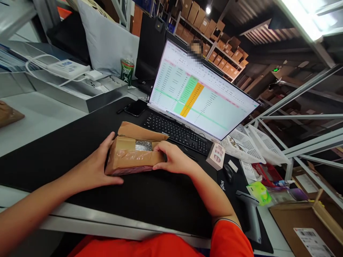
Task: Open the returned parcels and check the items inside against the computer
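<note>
**Oblong brown cardboard box [136, 159] stands open between left hand [94, 166] and right hand [175, 159]**

The box lies on the near half of a black desk mat [150, 203], its long side facing the person and its creased brown cardboard flap [142, 130] raised along the far edge. Inside, towards the right, shows a shiny, silvery, clear-looking wrapping [144, 145]; what it covers cannot be told.

The left hand is spread wide around the box's left end, fingers towards the far side, thumb low at the near side; how hard it presses is unclear. The right hand is curled, thumb and fingers pinched close on the right end near the upper rim.

The box looks light and fairly stiff, though the worn walls would probably buckle if squeezed at the open top. The glossy tape [131, 154] on the near wall may be slippery. The lower corners at both ends seem the soundest hold; the loose flap seems a poor one. The wrapped content could be fragile.

Beyond the box are a black keyboard [177, 132] and a wide monitor [203, 92] showing a coloured spreadsheet. A black smartphone [136, 107] lies far left; a small pale pink box [215, 156], a black mouse [228, 174] and a grey handheld scanner [250, 214] lie right.
</note>
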`<state>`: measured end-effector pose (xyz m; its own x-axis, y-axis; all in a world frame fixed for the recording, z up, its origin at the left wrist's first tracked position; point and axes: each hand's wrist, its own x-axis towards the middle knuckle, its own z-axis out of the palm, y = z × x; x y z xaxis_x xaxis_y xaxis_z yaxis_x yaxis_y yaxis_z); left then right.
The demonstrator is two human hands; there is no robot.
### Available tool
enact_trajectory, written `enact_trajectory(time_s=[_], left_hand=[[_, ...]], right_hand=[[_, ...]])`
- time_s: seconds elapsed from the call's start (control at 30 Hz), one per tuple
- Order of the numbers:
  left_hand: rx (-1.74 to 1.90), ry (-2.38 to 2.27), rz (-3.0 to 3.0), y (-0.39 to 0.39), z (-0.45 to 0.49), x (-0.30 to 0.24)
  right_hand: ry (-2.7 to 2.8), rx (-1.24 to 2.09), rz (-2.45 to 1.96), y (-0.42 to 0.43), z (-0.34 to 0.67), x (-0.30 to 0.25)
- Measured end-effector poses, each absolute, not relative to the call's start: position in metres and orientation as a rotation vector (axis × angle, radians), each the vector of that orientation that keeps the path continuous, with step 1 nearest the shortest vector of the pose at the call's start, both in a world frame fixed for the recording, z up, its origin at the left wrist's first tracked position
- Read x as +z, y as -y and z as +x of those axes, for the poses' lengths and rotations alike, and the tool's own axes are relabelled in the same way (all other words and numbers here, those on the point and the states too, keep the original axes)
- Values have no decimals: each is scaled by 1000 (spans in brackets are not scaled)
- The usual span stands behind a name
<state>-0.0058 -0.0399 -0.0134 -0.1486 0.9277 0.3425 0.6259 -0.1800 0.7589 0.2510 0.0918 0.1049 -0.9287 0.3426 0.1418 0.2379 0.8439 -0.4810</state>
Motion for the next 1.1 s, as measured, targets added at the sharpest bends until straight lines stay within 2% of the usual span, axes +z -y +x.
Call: enact_trajectory(time_s=[0.1, 0.3, 0.6, 0.7, 0.93, 1.1], left_hand=[[1144, -1863, 1867, 39, -2, -12], [1197, -1888, 1800, 38, 8, -10], [1350, -1682, 1606, 42, 15, -18], [1365, -1757, 1565, 45, 14, -13], [1331, -1771, 1468, 53, 16, -10], [1308, -1693, 1411, 53, 20, -19]], right_hand=[[2772, 564, -446, -88, 244, 97], [2558, 170, -803, -92, 219, 59], [2186, -164, -357, -91, 211, 49], [2157, -231, -237, -100, 213, 44], [2070, -478, -170, -106, 213, 38], [1906, -742, -100, -104, 210, 53]])
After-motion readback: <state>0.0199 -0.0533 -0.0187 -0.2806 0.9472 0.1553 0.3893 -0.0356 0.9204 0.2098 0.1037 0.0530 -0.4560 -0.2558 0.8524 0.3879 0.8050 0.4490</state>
